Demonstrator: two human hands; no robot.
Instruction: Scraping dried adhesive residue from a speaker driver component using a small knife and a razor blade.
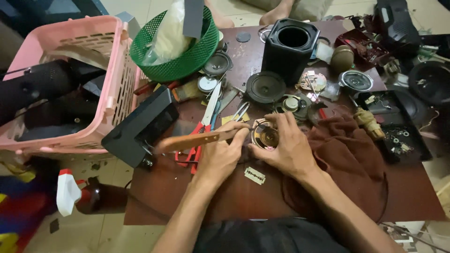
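At frame centre my right hand [286, 150] clamps the small speaker [265, 136] on the worktop [225, 201]. My left hand [220, 154], just left of it, grips a wooden-handled tool [192, 140], handle running out left.

L hand [220, 157] grips wooden-handled tool [194, 140], handle sticking out to the left, tip end at small speaker driver [265, 136]. R hand [286, 147] cups the driver from the right, fingers [281, 121] curled over its rim. Razor blade [255, 175] flat on surface [187, 197], just below both hands. Red-handled scissors [204, 126] lie under the tool. Brown cloth [349, 154] under R wrist. Black speaker box [289, 47] upright at back; larger driver [266, 87] in front of it. Pink basket [110, 93] and green basket [187, 61] at left. Spray bottle [84, 194] on floor.
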